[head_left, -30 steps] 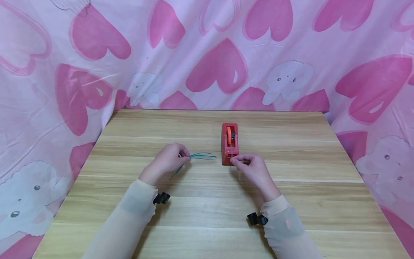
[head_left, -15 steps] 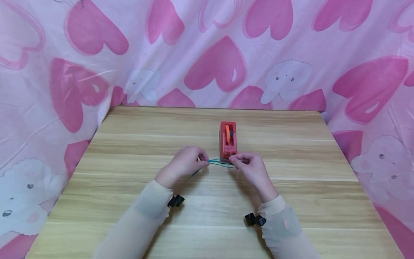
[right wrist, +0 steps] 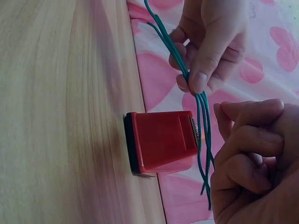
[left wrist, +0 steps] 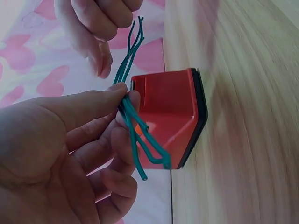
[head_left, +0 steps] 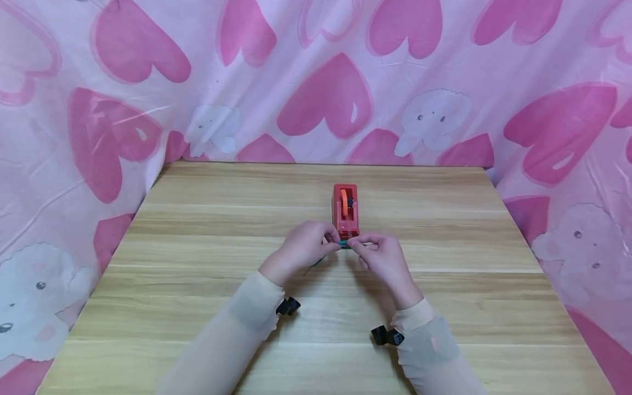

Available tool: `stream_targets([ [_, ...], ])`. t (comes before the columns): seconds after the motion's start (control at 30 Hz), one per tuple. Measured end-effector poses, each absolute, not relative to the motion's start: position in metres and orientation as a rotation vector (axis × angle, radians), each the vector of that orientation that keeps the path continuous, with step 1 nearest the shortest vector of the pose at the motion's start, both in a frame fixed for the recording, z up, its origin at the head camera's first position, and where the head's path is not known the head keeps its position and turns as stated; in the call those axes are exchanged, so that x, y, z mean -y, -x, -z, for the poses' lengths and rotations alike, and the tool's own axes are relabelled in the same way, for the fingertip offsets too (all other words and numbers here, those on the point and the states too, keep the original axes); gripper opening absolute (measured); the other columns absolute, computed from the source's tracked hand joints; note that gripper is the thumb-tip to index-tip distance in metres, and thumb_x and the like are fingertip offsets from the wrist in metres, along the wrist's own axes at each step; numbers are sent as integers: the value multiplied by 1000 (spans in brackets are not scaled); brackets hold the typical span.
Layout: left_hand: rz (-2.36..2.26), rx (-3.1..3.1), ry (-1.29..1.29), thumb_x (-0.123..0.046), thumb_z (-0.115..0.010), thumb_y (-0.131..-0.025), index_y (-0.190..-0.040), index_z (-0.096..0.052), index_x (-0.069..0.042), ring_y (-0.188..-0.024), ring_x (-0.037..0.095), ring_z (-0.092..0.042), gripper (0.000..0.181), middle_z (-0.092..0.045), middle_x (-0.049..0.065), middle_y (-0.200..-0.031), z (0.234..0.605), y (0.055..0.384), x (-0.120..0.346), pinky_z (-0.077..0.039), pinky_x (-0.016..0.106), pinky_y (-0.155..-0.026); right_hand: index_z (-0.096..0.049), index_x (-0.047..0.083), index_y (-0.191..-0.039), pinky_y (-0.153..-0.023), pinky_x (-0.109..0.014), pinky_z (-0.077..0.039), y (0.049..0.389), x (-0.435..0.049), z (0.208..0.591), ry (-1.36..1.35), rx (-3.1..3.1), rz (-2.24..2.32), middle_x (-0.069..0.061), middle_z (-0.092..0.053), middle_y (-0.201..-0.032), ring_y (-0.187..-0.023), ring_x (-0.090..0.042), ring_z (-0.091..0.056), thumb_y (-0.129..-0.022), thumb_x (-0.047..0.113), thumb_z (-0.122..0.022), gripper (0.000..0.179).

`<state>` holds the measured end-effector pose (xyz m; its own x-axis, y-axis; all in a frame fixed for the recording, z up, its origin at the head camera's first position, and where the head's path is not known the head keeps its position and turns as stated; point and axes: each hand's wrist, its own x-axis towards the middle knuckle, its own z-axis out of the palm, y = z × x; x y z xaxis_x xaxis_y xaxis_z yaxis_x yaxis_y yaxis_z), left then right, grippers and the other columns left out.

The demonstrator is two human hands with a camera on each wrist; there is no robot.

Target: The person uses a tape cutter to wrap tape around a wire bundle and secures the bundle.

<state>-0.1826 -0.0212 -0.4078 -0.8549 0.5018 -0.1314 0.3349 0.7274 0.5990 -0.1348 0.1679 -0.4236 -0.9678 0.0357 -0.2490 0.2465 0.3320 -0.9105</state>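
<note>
Just in front of a red tape dispenser (head_left: 345,211) with an orange roll inside, my left hand (head_left: 308,244) pinches a small bundle of green wires (left wrist: 140,135) between thumb and forefinger. The wires (right wrist: 205,135) stick out on both sides of the pinch, some bent at one end. My right hand (head_left: 382,260) is close on the other side, its thumb and forefinger tips together beside the free wire ends. In the right wrist view the right hand (right wrist: 259,154) has its other fingers curled. Whether something thin and clear is between its fingertips cannot be made out.
The dispenser stands on a wood-grain table (head_left: 222,203), its toothed cutting edge (right wrist: 195,128) towards the hands. A pink curtain (head_left: 296,82) with hearts hangs behind and at both sides. Black wrist cameras (head_left: 288,306) sit under the sleeves.
My left hand has moved right with the green wires, from left of the dispenser to beside the right hand. The right hand has stayed nearly in place. The head view has shifted slightly.
</note>
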Motion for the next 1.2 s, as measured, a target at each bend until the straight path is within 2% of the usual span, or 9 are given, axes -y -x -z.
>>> stream_targets([
  [0.3, -846, -2664, -688, -32, -68, -89, -88, -67, -25, -71, 10, -55, 7, -63, -10, -84, 410, 186, 12, -44, 24, -60, -73, 10, -97, -42, -21, -24, 133, -169, 426, -231, -2405, 1708, -1, -51, -49, -44, -10, -41, -89, 30, -68, 22],
  [0.77, -889, -2672, -676, -31, -69, -88, -87, -67, -25, -67, 11, -53, 7, -63, -10, -81, 412, 189, 7, -42, 25, -57, -71, 10, -97, -44, -22, -27, 129, -172, 429, -244, -2382, 1696, -7, -53, -54, -46, -13, -43, -88, 34, -68, 26],
  [1.0, -895, -2674, -684, -31, -68, -89, -89, -67, -24, -67, 11, -53, 7, -63, -10, -82, 412, 189, 7, -43, 25, -56, -71, 6, -106, -42, -22, -23, 129, -175, 429, -213, -2340, 1680, -6, -51, -52, -43, -12, -38, -89, 33, -67, 33],
  [1.2, -867, -2688, -712, -29, -68, -89, -88, -66, -24, -68, 11, -53, 5, -63, -10, -83, 413, 189, 8, -43, 25, -58, -71, 7, -110, -41, -21, -25, 129, -177, 431, -217, -2328, 1638, -3, -53, -51, -43, -11, -41, -91, 31, -65, 31],
])
